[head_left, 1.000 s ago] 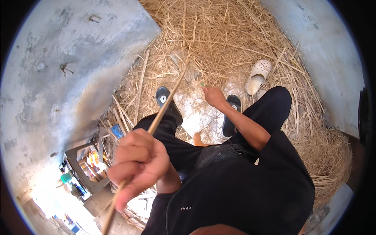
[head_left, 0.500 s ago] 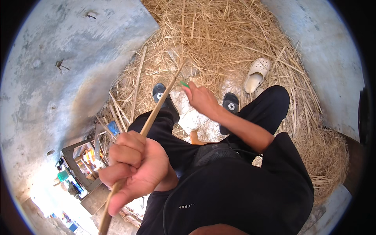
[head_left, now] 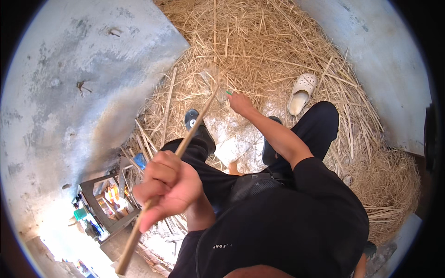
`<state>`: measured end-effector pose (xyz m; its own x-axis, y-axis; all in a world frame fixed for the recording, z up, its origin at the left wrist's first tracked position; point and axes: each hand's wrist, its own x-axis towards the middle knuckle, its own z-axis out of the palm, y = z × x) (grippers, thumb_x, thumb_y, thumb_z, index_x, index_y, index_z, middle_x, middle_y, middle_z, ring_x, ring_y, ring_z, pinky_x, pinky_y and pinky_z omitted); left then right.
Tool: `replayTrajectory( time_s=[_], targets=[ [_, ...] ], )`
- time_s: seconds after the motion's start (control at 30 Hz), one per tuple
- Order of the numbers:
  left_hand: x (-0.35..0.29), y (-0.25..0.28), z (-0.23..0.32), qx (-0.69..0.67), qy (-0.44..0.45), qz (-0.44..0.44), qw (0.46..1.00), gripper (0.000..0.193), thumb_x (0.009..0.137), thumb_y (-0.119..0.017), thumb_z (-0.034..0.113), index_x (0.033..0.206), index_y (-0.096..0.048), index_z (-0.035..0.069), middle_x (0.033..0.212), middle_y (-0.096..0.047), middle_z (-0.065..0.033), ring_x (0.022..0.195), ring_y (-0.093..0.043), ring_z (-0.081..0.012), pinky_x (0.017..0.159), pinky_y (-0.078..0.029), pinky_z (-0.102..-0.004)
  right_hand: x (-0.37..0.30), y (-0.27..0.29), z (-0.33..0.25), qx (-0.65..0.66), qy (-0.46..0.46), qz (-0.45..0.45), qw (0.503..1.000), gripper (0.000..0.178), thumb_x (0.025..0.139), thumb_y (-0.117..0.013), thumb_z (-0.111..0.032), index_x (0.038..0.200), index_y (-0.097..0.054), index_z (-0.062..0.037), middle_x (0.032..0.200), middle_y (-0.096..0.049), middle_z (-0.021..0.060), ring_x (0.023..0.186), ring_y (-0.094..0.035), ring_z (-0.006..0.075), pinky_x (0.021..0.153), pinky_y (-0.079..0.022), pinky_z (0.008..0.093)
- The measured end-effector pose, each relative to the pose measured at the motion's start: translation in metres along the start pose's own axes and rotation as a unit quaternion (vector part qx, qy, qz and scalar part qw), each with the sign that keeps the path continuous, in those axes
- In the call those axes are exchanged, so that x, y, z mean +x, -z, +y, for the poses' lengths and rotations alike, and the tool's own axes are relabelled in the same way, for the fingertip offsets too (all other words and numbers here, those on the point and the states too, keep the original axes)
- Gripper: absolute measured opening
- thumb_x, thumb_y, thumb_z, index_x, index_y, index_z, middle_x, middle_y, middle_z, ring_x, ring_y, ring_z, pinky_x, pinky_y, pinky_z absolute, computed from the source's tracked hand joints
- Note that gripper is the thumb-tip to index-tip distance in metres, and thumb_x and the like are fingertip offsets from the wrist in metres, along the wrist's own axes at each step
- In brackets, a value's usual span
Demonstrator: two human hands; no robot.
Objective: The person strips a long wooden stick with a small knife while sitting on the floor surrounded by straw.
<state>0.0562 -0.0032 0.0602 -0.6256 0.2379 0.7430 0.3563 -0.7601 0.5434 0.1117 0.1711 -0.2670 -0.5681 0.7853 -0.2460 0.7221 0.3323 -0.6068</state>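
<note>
Left hand (head_left: 169, 190) fisted round a stick (head_left: 171, 162) slanting from near left toward far straw (head_left: 259, 51), right hand (head_left: 240, 102) outstretched, pinching a small green item (head_left: 228, 92), grey walls (head_left: 69, 83) hemming both sides, white shoe (head_left: 301, 92) lying far right

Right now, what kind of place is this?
Probably a rural yard or farm work spot, outdoors or semi-open. Loose straw covers the ground between rough concrete walls; a white clog lies on it. The left hand grips a long wooden stick; the right hand reaches down toward the straw.
</note>
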Motion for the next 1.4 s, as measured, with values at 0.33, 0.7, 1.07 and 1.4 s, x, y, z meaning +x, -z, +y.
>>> replayTrajectory(
  time_s=[0.33,0.7,1.07,1.4],
  targets=[
    [0.016,0.022,0.002,0.051,0.009,0.077,0.996,0.065,0.088,-0.021,0.074,0.065,-0.026,0.013,0.047,-0.021,0.0024,0.042,-0.014,-0.0072,0.038,-0.009,-0.0233,-0.057,0.055,-0.078,0.142,0.099,-0.048,0.984,0.046,0.099,-0.035,-0.038,0.096,-0.056,0.0025,0.073,-0.062,0.0264,0.074,-0.061,0.0472,0.072,-0.047,0.0534],
    [0.018,0.025,0.002,-0.037,0.022,-0.049,0.998,0.065,0.086,-0.031,0.073,0.065,-0.03,0.012,0.046,-0.023,0.0024,0.04,-0.017,-0.0083,0.037,-0.013,-0.0248,0.021,-0.001,-0.009,-0.041,-0.03,-0.07,0.996,0.056,0.099,-0.03,-0.045,0.108,-0.06,0.0012,0.098,-0.064,0.0267,0.098,-0.06,0.0406,0.085,-0.048,0.0495],
    [0.03,0.031,-0.003,0.038,0.025,0.113,0.993,0.065,0.087,-0.022,0.074,0.065,-0.027,0.013,0.047,-0.021,0.0029,0.041,-0.013,-0.0069,0.039,-0.008,-0.0237,-0.108,0.117,-0.133,0.249,0.158,-0.017,0.955,0.044,0.099,-0.042,-0.036,0.08,-0.054,0.0021,0.056,-0.048,0.0186,0.052,-0.049,0.0308,0.056,-0.04,0.042],
    [0.02,0.028,0.0,-0.018,0.028,-0.007,0.999,0.067,0.085,-0.027,0.076,0.065,-0.029,0.012,0.047,-0.023,0.0023,0.041,-0.015,-0.0079,0.039,-0.011,-0.0248,-0.112,0.095,-0.135,0.039,0.118,0.037,0.992,0.042,0.098,-0.044,-0.036,0.088,-0.059,0.0016,0.053,-0.055,0.0231,0.054,-0.058,0.0432,0.054,-0.049,0.0498]
  ],
)
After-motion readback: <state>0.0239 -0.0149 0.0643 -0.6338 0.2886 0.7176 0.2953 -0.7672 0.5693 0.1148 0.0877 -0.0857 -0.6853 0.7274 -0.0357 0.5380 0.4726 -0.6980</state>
